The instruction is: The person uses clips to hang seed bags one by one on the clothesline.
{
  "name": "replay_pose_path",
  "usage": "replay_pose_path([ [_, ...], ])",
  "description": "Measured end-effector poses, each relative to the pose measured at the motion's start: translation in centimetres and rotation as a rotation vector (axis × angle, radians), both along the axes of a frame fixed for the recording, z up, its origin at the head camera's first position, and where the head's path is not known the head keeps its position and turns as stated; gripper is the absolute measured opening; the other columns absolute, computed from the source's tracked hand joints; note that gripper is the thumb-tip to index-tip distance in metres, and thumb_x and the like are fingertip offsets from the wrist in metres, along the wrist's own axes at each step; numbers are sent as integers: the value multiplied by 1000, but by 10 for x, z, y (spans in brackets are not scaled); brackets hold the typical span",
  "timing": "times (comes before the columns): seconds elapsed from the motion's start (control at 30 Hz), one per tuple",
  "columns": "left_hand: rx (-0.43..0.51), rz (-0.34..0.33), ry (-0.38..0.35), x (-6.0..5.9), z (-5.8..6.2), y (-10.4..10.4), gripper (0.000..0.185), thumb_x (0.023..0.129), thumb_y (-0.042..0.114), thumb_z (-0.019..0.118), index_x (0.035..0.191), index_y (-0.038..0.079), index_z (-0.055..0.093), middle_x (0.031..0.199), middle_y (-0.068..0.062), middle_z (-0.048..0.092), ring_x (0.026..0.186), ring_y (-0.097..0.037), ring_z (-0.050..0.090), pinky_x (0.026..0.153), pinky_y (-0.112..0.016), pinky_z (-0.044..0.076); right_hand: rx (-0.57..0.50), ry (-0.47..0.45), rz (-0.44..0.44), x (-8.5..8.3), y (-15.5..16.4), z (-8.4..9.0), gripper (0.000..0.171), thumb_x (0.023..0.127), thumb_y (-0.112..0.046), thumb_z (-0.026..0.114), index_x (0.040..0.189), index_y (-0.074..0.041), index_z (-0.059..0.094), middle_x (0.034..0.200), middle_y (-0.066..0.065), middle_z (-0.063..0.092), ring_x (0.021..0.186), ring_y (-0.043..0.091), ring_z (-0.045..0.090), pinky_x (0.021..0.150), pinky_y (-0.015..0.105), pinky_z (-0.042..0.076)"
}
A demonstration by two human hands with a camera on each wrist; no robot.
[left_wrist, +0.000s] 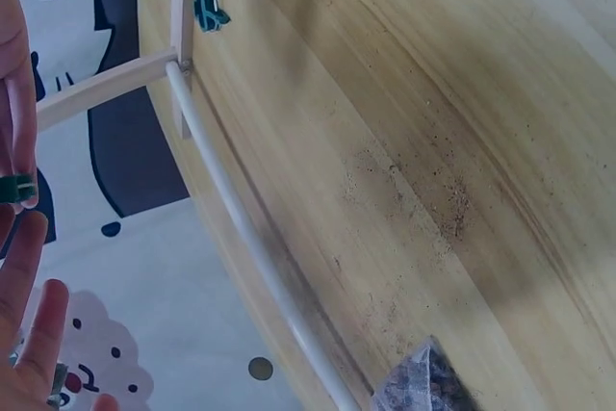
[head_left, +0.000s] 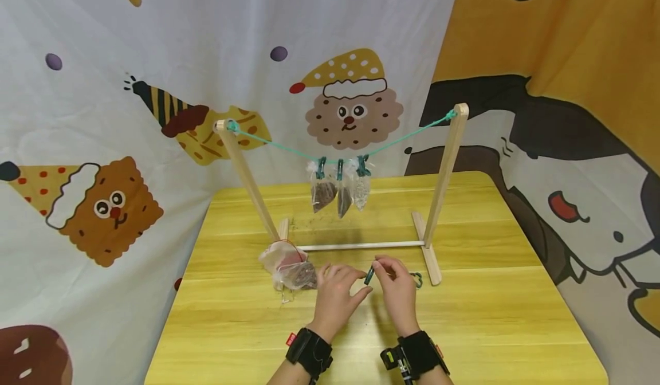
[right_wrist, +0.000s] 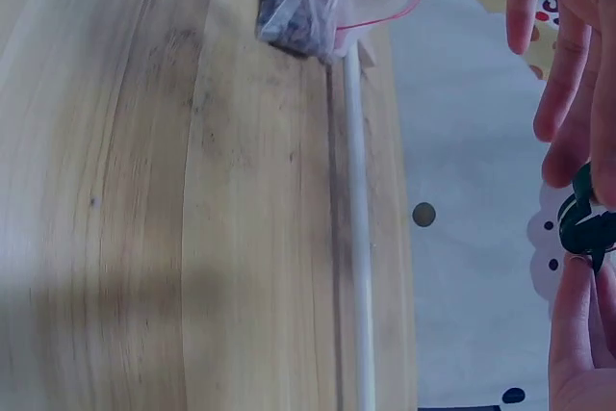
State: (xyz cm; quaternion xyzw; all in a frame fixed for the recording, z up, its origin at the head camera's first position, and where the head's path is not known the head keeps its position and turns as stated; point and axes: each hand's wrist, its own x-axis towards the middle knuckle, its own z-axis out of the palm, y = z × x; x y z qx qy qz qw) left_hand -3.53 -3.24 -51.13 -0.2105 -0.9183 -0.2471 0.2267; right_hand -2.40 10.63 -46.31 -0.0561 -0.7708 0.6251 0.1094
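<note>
Nearest, black straps (head_left: 309,352) circle both wrists above the wood-grained surface (head_left: 232,345). Just beyond, the right hand (head_left: 399,293) pinches a small dark green clip (head_left: 369,275) by its upper end, while the left hand (head_left: 335,293) stands open beside it, thumb and fingers apart around its lower left side — whether they touch it I cannot tell. The clip is above the near middle of the surface. From the head it looks slim, short and tilted, its top leaning right; in the right wrist view its outline is curved, with paler streaks.

Spare green clips (left_wrist: 208,5) lie to the right of the right hand. To the left of the left hand are a pale pouch (head_left: 275,256) with a red string and a clear bag (head_left: 299,275) of dark bits.

Farther off, a white rod (head_left: 361,246) joins two wooden posts (head_left: 444,176). A sagging green cord (head_left: 273,142) spans their tops — three filled bags (head_left: 344,201) hang clipped near its middle. Farthest is a cartoon-printed cloth (head_left: 247,41).
</note>
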Motion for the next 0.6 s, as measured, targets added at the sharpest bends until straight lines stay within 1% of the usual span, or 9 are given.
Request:
replay_pose_path([
  [0.13,11,3,13,1,0,0,21,74,38,71,90,26,67,89,12,63,91,-9,52,97,-47,26,-44,-8,0,-1,-1,-4,17,86,-20,60,100,-11,64,106,6,60,88,17,57,73,27,47],
  [0.3,39,46,30,-1,-3,-1,17,73,32,73,87,25,66,84,14,62,88,-9,52,94,-48,29,-119,-2,16,-2,-3,-11,19,86,-18,60,95,-2,64,109,8,57,93,18,58,73,32,51],
  [0.4,55,70,21,-2,-5,-3,17,72,30,74,87,26,67,84,14,62,87,-9,52,92,-48,31,-173,-30,24,-3,-4,-14,22,87,-20,58,92,2,62,110,7,55,97,17,55,74,33,51],
  [0.53,60,87,-6,-3,-6,-6,17,73,28,73,89,26,67,86,14,63,86,-8,52,91,-45,32,-215,-54,42,-6,-3,-22,25,88,-23,57,87,1,61,111,9,54,101,17,53,73,32,51],
  [0.6,59,92,-15,-4,-5,-8,17,74,28,73,90,26,68,87,14,63,85,-8,52,91,-43,31,-213,-53,53,-8,-2,-30,26,87,-26,58,89,-1,61,111,9,54,100,17,53,72,31,51],
])
